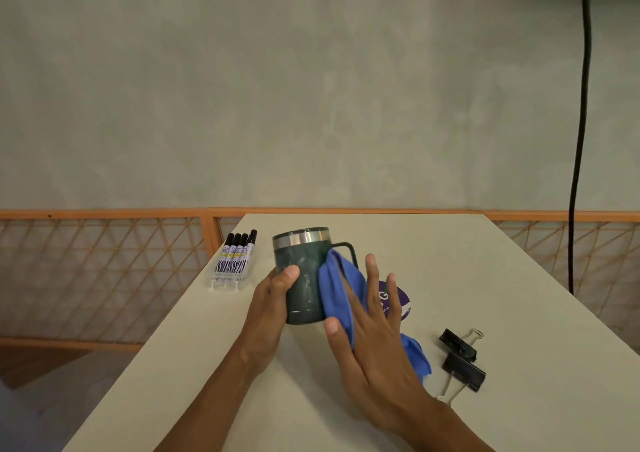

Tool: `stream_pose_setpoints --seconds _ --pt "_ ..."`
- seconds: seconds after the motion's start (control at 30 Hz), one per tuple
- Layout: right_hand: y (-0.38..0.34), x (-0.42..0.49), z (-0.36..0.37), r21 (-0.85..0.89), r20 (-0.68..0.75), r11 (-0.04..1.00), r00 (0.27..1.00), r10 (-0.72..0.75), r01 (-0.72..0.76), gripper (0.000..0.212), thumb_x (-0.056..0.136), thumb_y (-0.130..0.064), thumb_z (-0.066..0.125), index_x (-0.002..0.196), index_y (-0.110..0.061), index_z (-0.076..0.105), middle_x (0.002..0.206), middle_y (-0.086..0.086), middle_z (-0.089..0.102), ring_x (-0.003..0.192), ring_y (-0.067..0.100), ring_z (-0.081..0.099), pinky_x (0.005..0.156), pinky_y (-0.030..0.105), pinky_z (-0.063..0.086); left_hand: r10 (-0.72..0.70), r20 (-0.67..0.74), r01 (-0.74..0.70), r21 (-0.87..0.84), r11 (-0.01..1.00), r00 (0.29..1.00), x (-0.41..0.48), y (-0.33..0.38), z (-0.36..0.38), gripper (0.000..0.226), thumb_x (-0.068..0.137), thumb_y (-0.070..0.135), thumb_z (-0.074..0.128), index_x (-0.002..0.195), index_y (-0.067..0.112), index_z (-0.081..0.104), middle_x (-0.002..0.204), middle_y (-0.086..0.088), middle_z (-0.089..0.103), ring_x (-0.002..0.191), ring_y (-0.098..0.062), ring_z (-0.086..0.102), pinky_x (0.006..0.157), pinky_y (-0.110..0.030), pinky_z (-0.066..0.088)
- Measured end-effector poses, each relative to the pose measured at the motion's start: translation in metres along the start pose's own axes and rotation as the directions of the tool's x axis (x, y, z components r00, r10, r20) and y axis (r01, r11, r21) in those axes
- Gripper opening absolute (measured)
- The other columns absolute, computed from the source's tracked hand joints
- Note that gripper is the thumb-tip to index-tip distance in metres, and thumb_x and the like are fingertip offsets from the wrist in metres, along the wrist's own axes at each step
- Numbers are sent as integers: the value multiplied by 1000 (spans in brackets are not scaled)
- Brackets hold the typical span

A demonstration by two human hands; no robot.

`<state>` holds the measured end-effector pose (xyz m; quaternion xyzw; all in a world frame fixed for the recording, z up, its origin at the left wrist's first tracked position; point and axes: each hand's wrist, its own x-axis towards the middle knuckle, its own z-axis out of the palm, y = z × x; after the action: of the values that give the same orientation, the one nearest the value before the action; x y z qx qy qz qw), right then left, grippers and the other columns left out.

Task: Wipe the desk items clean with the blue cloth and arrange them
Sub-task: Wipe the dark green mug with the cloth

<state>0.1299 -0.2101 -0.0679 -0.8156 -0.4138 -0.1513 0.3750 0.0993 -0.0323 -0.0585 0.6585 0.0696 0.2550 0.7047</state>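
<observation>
A dark green mug [304, 271] with a steel rim and a thin handle is tilted above the desk. My left hand [272, 307] grips its body from the left, thumb across the front. My right hand [372, 330] presses the blue cloth [337, 285] flat against the mug's right side with straight fingers; the cloth's tail [417, 354] hangs out below my palm. A row of several black-capped markers [235, 255] lies at the desk's left edge. Two black binder clips [462, 359] lie to the right.
A round purple coaster [398, 297] lies on the pale desk [485, 278], partly behind my right fingers. An orange lattice railing [104, 261] runs behind and left of the desk. A black cable [580, 139] hangs down the wall at the right.
</observation>
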Motion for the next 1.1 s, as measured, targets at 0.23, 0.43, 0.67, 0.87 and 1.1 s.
stream_pose_setpoints --seconds 0.23,0.43,0.67,0.87,1.1 --pt "2 19 -10 21 -78 999 996 -36 38 59 115 -43 23 172 -29 16 179 -17 3 163 17 -24 130 49 -15 -42 79 36 76 996 996 -3 0 6 69 82 62 63 134 18 69 124 -9 79 116 -30 76 101 -53 60" --pt "1 12 -6 -3 -104 998 993 -57 57 59 115 -44 22 172 -29 15 178 -22 -3 164 16 -22 130 48 -14 -29 69 23 84 996 997 -3 1 7 69 77 65 65 132 23 69 121 -2 80 112 -24 77 94 -42 63" --pt "2 19 -18 104 -88 994 996 -15 24 54 114 -45 19 168 -39 18 174 -33 -11 160 7 -29 131 45 -17 -31 107 21 93 995 994 -6 -1 11 66 77 62 67 133 26 68 120 0 81 110 -22 78 84 -31 63" --pt "-4 3 -22 82 -7 995 999 -54 54 58 112 -58 9 167 -40 5 165 -43 -23 157 2 -32 131 50 -13 -33 23 32 32 999 999 -6 3 16 53 91 55 61 127 18 74 117 -6 81 109 -24 78 86 -31 62" --pt "-6 -4 -12 46 105 997 992 -63 59 81 99 -81 -4 167 -40 7 156 -48 -36 155 0 -36 123 31 -29 -74 -147 64 -69 996 986 4 10 -1 48 97 63 50 121 33 80 123 -8 80 120 -28 74 115 -59 50"
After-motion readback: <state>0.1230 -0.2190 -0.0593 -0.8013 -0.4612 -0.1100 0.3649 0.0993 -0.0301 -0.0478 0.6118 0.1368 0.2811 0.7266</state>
